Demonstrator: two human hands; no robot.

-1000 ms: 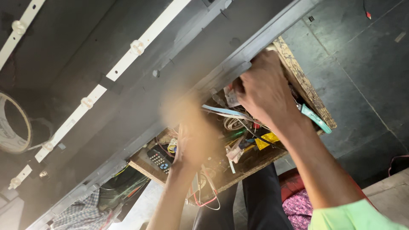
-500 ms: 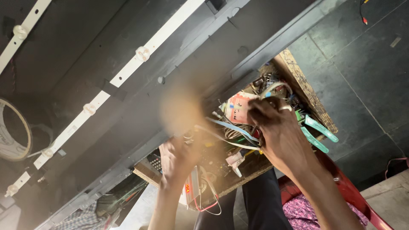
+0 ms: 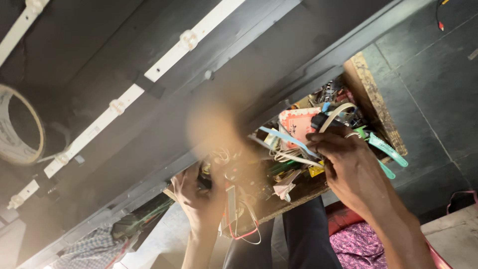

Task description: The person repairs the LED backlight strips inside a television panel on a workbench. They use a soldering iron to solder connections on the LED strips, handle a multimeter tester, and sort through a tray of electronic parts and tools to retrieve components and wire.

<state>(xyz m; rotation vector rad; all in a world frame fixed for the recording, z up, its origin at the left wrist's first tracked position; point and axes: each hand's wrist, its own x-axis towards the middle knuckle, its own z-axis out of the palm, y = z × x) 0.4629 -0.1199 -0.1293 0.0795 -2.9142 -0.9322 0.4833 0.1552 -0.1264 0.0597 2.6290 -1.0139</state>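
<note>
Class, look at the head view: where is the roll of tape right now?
The roll of tape sits at the far left edge of the head view, on the dark panel, just left of the white LED strip and well away from both hands.

tape roll (image 3: 17, 127), far left | white LED strips (image 3: 191, 37) on dark panel (image 3: 279, 55) | checked cloth (image 3: 92, 249), possibly a shirt

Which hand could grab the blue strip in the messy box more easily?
Probably the right hand. Its fingers are right beside the blue strip in the wooden box. The left hand is farther off, busy at the box's other end.
</note>
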